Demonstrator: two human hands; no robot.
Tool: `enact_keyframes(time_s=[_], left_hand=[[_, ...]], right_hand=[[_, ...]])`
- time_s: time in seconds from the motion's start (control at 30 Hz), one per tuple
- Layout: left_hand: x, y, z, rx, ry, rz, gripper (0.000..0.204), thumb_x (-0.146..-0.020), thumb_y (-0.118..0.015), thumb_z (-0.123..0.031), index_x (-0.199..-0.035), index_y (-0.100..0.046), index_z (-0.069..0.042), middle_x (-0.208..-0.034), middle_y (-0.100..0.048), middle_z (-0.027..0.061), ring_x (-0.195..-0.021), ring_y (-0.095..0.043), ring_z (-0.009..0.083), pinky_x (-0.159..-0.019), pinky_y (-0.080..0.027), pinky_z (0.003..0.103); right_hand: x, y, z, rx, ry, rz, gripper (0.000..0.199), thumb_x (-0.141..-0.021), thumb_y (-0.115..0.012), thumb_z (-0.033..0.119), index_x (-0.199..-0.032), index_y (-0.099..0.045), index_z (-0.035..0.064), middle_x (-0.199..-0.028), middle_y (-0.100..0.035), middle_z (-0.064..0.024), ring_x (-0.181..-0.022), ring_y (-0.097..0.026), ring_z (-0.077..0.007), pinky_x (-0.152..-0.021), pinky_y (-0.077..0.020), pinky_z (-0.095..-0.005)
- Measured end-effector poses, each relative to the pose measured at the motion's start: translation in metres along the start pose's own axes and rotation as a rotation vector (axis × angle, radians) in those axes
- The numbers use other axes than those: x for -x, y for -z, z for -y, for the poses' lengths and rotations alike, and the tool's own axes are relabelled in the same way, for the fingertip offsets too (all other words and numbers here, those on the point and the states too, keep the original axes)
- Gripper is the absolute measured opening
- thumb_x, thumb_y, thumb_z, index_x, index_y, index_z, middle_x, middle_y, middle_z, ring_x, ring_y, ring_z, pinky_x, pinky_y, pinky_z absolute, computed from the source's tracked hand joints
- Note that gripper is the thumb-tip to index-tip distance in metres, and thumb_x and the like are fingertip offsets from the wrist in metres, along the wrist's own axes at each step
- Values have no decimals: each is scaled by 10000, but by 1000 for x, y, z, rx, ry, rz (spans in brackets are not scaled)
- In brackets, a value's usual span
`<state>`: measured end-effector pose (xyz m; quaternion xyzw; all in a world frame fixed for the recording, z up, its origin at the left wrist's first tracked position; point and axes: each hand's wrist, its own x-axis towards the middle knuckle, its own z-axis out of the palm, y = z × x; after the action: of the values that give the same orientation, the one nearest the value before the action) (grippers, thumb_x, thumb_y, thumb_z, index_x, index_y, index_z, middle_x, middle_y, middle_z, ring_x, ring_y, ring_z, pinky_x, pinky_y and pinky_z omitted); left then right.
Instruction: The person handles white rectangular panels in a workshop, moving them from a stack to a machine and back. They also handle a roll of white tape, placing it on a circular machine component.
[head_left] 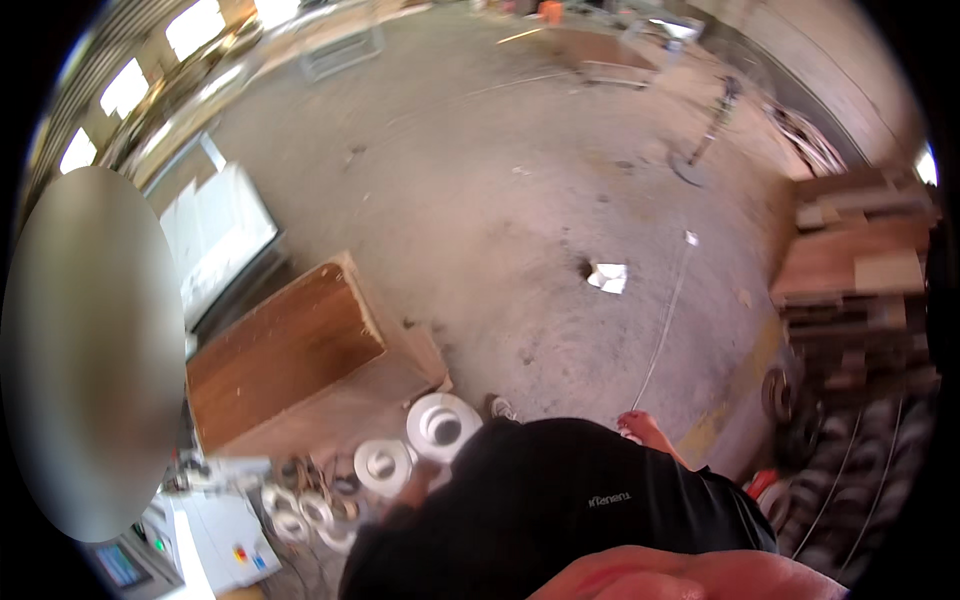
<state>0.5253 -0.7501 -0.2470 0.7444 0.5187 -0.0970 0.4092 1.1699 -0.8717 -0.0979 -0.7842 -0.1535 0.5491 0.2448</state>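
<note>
My right hand is by the right side of my black shirt, fingers closed. A thin pale rod or cord runs from it over the floor, with a small white piece at its far end. A bit of white also shows at my fingers. On the other side, my left hand is low and smeared by motion beside two thick white rings. Whether it touches them cannot be made out, and its fingers are unclear.
A brown open-topped box stands left of the rings. Below it are a white machine cabinet and a small screen. A white paper lies on the concrete floor. Stacked boards and dark rolls line the right.
</note>
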Motion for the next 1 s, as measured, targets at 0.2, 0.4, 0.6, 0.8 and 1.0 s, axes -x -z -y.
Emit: enact_keyframes(time_s=[0.2,0.4,0.6,0.8,1.0], left_hand=[[-168,268,-200,425,-180,-354,325,-975,-629,-349,-1080,-714,-53,-936,-750,160,-867,-717,328,-802,-545,417],[-240,478,-192,1046,-251,-860,235,-1005,-649,-203,-1137,-711,-19,-864,-715,47,-804,-670,128,-749,-547,298],[-237,550,-89,1434,304,-1455,171,-1051,-595,-164,-1128,-679,-37,-889,-690,42,-685,-623,101,-601,-512,231],[-251,532,-69,1652,518,-1671,152,-1047,-592,-178,-1126,-653,-64,-853,-680,38,-650,-634,120,-542,-491,230],[-238,575,-58,1803,844,-1596,222,-1005,-610,-241,-1124,-651,-58,-844,-706,79,-558,-646,150,-467,-486,265]], right_hand=[[-89,-30,171,466,178,155,242,-983,-628,255,-1075,-722,52,-991,-751,-51,-796,-721,-159,-602,-563,-322],[-259,-49,336,469,166,216,204,-967,-631,235,-1029,-709,57,-956,-744,-50,-780,-713,-159,-581,-538,-318],[-423,-86,531,812,313,369,167,-951,-634,215,-984,-695,63,-920,-737,-49,-764,-705,-158,-560,-512,-314],[-564,-151,815,523,407,480,149,-929,-668,140,-1035,-725,51,-896,-736,-68,-697,-663,-134,-514,-473,-299],[-542,-352,1000,614,422,515,237,-1000,-637,234,-1072,-729,28,-903,-749,-74,-676,-659,-120,-520,-468,-271]])
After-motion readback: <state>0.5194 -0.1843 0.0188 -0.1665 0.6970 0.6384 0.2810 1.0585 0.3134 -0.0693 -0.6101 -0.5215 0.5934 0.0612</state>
